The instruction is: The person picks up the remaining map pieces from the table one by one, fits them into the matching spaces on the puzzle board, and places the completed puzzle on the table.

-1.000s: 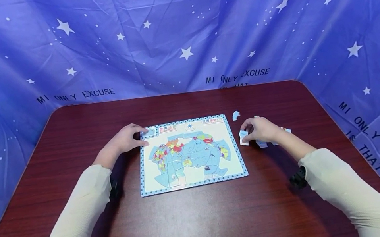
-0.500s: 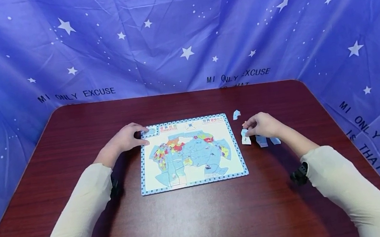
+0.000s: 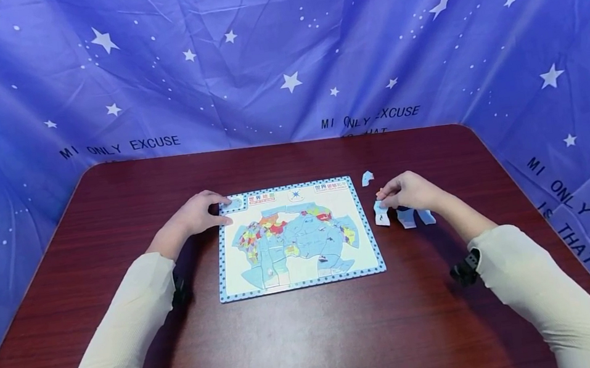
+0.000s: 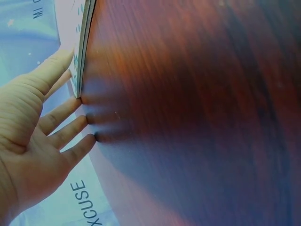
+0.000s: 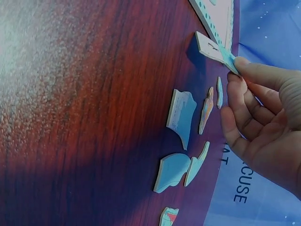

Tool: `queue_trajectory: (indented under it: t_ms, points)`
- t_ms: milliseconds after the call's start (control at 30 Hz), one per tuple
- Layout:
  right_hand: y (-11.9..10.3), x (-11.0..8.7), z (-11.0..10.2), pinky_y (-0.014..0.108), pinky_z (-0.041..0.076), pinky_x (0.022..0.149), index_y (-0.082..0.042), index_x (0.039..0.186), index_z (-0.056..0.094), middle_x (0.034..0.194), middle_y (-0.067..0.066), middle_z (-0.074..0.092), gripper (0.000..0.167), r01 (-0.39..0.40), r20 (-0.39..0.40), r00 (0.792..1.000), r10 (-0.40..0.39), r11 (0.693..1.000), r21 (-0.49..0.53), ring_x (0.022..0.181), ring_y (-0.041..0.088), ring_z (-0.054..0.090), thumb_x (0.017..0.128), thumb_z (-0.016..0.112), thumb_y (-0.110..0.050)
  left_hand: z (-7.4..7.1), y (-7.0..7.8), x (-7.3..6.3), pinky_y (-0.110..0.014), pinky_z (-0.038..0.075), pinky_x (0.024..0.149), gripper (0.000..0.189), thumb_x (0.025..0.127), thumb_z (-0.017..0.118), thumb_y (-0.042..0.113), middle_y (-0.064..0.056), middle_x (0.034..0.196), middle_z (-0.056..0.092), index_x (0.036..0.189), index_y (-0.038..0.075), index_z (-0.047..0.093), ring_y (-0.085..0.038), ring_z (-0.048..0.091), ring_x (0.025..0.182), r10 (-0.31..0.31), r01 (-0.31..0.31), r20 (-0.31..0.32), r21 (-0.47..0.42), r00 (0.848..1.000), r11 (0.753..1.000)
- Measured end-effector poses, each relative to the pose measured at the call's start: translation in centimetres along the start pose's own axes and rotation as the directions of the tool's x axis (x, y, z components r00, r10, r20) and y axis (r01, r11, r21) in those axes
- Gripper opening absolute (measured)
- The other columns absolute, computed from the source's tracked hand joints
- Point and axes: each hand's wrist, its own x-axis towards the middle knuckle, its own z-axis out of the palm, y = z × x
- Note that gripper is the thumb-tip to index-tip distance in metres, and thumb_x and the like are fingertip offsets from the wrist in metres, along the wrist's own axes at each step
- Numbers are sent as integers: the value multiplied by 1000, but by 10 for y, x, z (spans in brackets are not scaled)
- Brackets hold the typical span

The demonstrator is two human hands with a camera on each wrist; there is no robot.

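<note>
A world map puzzle board (image 3: 249, 261) with a blue dotted border lies on the table, many of its pieces set in. My left hand (image 3: 199, 215) rests at the board's far left corner, thumb and index finger on its face. In the left wrist view, the straight other fingers touch the table past the corner. Just off the board's right edge, my right hand (image 3: 412, 191) pinches a puzzle piece (image 5: 209, 46) between thumb and fingers. The piece is light blue at the pinched end and white at the other, with a small dark figure, and is held tilted.
Several loose puzzle pieces lie right of the board, among them a blue and white piece (image 5: 182, 115), a rounded blue piece (image 5: 173, 170) and an orange-patterned piece (image 5: 206, 110). One small piece (image 3: 367, 178) lies farther back. A starry blue curtain (image 3: 267, 57) hangs behind the table.
My right hand has shifted slightly back and right, and the piece it pinches has tilted so its printed figure shows. My left hand stays at the board's corner.
</note>
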Motion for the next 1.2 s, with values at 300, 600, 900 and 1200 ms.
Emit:
queue_trajectory:
  t_ms: [300,600,900,1200]
  points:
    - [-7,-2,-5,30,44,60,-5,104,71,96,12,69,21,-23,-10,1000,23,1000,-11,80,23,59,89,62,-18,0,0,-1,-50,36,106,54,82,72,28,-22,136,45,128,5,57,-36,42,125,-18,18,3,-1,1000,1000]
    - [-13,-2,-5,33,46,63,-7,104,71,98,12,70,24,-34,-24,999,33,999,-3,82,22,60,89,64,-24,-1,1,-2,-50,36,105,54,82,73,28,-22,136,45,128,6,57,-36,42,125,-23,23,7,-13,1000,1000]
    - [-13,-1,-5,37,49,67,-9,105,71,95,9,71,26,-14,-32,999,14,1000,23,83,25,61,89,63,-27,-1,3,-1,-50,36,106,54,82,72,28,-21,137,44,129,6,56,-35,42,125,-33,33,9,-13,999,999]
    - [-16,1,-6,37,49,68,-9,106,71,96,9,71,27,-3,-27,1000,4,1000,29,82,24,59,88,64,-28,-1,3,-1,-50,36,105,54,82,73,28,-21,137,44,129,5,56,-35,42,124,-35,35,6,-18,999,999]
